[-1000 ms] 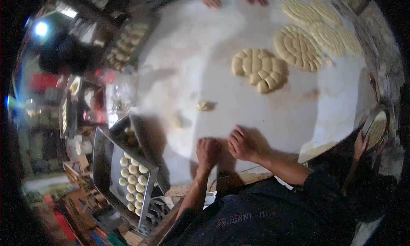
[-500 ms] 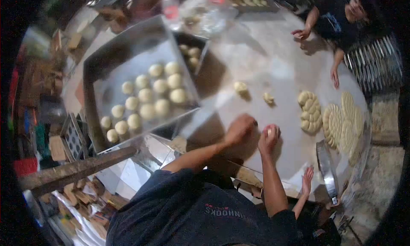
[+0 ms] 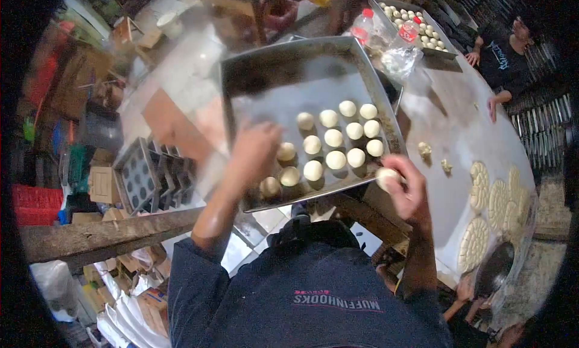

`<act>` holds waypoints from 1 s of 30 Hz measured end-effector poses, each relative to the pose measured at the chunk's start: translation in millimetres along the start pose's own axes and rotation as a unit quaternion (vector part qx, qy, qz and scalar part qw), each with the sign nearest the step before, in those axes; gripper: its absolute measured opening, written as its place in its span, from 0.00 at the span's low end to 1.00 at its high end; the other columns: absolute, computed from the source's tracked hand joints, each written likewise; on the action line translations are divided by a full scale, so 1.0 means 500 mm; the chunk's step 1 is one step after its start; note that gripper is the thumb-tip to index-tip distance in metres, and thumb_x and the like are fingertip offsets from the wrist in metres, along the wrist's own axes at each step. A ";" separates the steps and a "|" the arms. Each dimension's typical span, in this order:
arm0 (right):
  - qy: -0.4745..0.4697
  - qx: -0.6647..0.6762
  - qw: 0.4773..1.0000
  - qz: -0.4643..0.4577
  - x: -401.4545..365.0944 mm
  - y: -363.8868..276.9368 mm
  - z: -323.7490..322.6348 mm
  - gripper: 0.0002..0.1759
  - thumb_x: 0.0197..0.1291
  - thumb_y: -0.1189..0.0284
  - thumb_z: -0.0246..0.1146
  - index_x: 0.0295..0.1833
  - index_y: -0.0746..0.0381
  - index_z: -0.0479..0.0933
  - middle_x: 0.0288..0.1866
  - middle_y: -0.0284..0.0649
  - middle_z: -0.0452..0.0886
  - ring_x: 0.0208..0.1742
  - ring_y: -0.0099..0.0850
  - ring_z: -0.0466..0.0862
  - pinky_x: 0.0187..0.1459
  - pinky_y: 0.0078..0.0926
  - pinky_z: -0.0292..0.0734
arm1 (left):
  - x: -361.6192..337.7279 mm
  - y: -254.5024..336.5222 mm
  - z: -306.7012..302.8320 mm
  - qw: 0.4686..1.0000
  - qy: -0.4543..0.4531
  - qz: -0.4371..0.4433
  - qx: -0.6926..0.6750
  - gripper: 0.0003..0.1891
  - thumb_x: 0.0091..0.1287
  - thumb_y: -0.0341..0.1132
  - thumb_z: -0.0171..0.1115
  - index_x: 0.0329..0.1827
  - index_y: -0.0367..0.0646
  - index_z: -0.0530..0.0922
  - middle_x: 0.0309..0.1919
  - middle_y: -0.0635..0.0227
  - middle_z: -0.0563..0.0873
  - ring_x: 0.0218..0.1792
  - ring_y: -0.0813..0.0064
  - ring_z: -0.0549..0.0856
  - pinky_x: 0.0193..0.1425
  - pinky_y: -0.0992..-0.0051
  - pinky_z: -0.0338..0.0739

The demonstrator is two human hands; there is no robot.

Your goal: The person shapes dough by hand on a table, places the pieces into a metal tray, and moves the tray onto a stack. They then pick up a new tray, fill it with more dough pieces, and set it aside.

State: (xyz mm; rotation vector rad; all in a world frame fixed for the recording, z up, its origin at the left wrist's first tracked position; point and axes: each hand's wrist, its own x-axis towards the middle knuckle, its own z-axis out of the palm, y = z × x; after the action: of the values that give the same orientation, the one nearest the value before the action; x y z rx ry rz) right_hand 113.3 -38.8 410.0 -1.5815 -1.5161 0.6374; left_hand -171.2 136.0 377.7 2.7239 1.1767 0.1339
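Note:
My right hand [image 3: 410, 188] is closed around a pale dough ball [image 3: 388, 179] beside the tray's right front corner. Smeared by motion, my left hand [image 3: 256, 147] is over the left part of the deep metal tray [image 3: 289, 82]; whether it holds anything I cannot tell. Rows of smooth dough balls [image 3: 333, 138] fill the tray's front part, and one dough ball [image 3: 285, 150] lies right by my left fingers. Farther right, two small dough lumps, one larger [image 3: 424, 150] and one smaller [image 3: 446, 166], rest on the floury table [image 3: 437, 215].
Flattened, scored dough pieces [image 3: 473, 244] lie along the table's right side. At the back are plastic bottles [image 3: 363, 27], a clear bag [image 3: 401, 61] and another tray [image 3: 449, 61] of dough balls. A person [image 3: 503, 58] is at the far right. Baking pans [image 3: 139, 176] stand left, above a wooden beam [image 3: 108, 230].
Both hands have left the table surface. My left hand has moved over the tray; my right hand is now beside its corner with a dough ball. The view has turned toward the tray.

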 end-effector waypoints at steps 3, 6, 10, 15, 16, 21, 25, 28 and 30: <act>0.039 0.050 0.970 -0.233 0.149 -0.066 0.173 0.17 0.55 0.76 0.66 0.51 0.66 0.75 0.47 0.46 0.79 0.48 0.40 0.82 0.52 0.32 0.77 | 0.003 -0.148 0.098 0.997 0.012 0.004 0.079 0.16 0.61 0.35 0.60 0.53 0.48 0.78 0.44 0.65 0.84 0.49 0.65 0.84 0.72 0.47 0.56; -0.023 -0.001 0.960 -0.280 0.240 -0.007 0.329 0.17 0.55 0.71 0.68 0.49 0.64 0.76 0.50 0.45 0.80 0.52 0.47 0.80 0.55 0.40 0.76 | 0.000 -0.153 0.103 0.994 0.012 0.014 0.104 0.15 0.61 0.37 0.61 0.51 0.49 0.79 0.40 0.66 0.84 0.46 0.65 0.85 0.73 0.52 0.57; -0.102 -0.255 0.928 -0.252 0.224 0.006 0.332 0.16 0.52 0.71 0.69 0.47 0.62 0.78 0.48 0.47 0.81 0.55 0.46 0.79 0.59 0.44 0.74 | -0.002 -0.159 0.117 0.994 0.052 0.021 0.093 0.14 0.61 0.40 0.60 0.49 0.50 0.80 0.37 0.66 0.84 0.44 0.65 0.85 0.73 0.58 0.58; 0.214 -0.161 0.949 -0.169 0.081 0.082 0.081 0.06 0.50 0.74 0.65 0.34 0.63 0.78 0.37 0.45 0.80 0.43 0.44 0.80 0.49 0.39 0.75 | 0.005 -0.015 -0.006 0.995 0.038 -0.070 -0.067 0.43 0.59 0.34 0.68 0.76 0.40 0.54 0.66 0.47 0.69 0.66 0.47 0.69 0.70 0.59 0.66; 0.258 -0.197 0.936 -0.135 0.038 0.128 0.019 0.05 0.51 0.74 0.65 0.33 0.63 0.77 0.34 0.44 0.79 0.40 0.43 0.80 0.46 0.37 0.75 | 0.007 0.026 -0.009 0.989 0.133 0.004 -0.068 0.43 0.59 0.35 0.68 0.76 0.41 0.55 0.66 0.47 0.69 0.65 0.46 0.71 0.70 0.59 0.66; 0.408 -0.221 0.867 0.183 -0.253 0.399 -0.183 0.06 0.52 0.75 0.64 0.30 0.64 0.74 0.28 0.43 0.76 0.33 0.38 0.78 0.35 0.34 0.75 | 0.052 0.454 -0.024 0.851 -0.006 0.341 -0.400 0.26 0.56 0.33 0.72 0.59 0.41 0.75 0.53 0.54 0.80 0.52 0.55 0.80 0.57 0.63 0.75; 0.426 -0.254 0.821 0.282 -0.487 0.535 -0.271 0.09 0.52 0.76 0.64 0.26 0.64 0.69 0.25 0.43 0.71 0.29 0.40 0.74 0.31 0.36 0.69 | 0.162 0.766 0.228 0.761 -0.358 0.345 -0.417 0.23 0.62 0.37 0.67 0.59 0.39 0.74 0.49 0.49 0.81 0.49 0.53 0.84 0.55 0.60 0.78; 0.490 -0.260 0.791 0.259 -0.599 0.559 -0.352 0.09 0.53 0.76 0.63 0.27 0.62 0.68 0.23 0.43 0.68 0.27 0.43 0.71 0.32 0.40 0.65 | 0.307 0.908 0.534 0.774 -0.288 0.354 -0.440 0.24 0.57 0.39 0.72 0.54 0.37 0.79 0.48 0.53 0.84 0.42 0.56 0.86 0.51 0.64 0.80; 0.532 -0.190 0.776 0.280 -0.619 0.564 -0.348 0.09 0.54 0.74 0.63 0.28 0.62 0.68 0.24 0.44 0.69 0.29 0.45 0.72 0.34 0.43 0.65 | 0.433 1.021 0.541 0.814 -0.132 0.376 -0.422 0.14 0.62 0.36 0.66 0.46 0.38 0.80 0.40 0.57 0.86 0.38 0.64 0.85 0.42 0.68 0.80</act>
State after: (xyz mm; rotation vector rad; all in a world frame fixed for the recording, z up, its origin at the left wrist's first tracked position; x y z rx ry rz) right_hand 367.8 -356.1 210.0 -2.1531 -0.2936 -0.3372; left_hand 381.6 -82.8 213.1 2.0949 -0.1278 0.2774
